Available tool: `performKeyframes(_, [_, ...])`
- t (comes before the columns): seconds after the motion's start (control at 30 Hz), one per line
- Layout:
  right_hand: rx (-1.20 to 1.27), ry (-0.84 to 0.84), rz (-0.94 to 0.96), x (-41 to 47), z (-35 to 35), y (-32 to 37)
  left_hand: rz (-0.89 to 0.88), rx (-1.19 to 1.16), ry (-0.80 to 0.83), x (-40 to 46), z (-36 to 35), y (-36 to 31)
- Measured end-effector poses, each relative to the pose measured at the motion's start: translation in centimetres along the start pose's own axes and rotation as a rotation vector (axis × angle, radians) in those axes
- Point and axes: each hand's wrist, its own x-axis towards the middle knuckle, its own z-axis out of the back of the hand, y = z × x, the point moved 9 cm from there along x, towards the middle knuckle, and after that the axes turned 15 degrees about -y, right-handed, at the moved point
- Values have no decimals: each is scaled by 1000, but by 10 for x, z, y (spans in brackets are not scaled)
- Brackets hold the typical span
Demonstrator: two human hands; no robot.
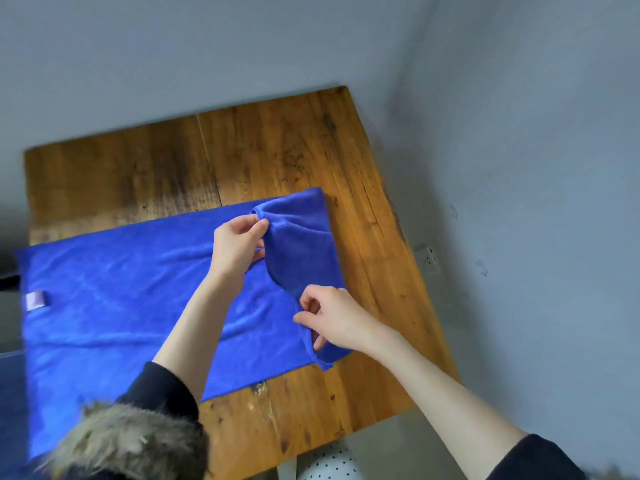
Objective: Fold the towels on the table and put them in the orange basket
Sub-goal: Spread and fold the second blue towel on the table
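A large blue towel (121,292) lies spread across the wooden table (277,150), with a pale label near its left edge. Its right end is lifted and curled over toward the left. My left hand (239,244) pinches the far corner of that lifted end. My right hand (329,317) pinches the near corner of the same end, close to the table's right side. No orange basket is in view.
The table's right edge and far edge border a grey floor (519,168). A wall socket (429,259) shows to the right. A white dotted stool (329,462) stands below the near edge. Fur trim of my coat (121,441) fills the lower left.
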Motion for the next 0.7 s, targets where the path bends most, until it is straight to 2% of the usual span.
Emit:
performKeyframes(0.17, [-45, 110, 81, 9, -56, 25, 72, 163, -95, 20, 67, 47])
performKeyframes(0.33, [-327, -149, 190, 42, -37, 13, 257, 428, -46, 6, 92, 137])
performKeyframes(0.4, [-470, -177, 211, 57, -32, 6, 245, 569, -29, -10, 93, 158])
performKeyframes(0.57, [-744, -40, 145, 73, -45, -17, 106, 760, -55, -29, 83, 157])
performKeyframes(0.7, [-789, -279, 243, 86, -33, 12, 75, 790, -53, -32, 75, 155])
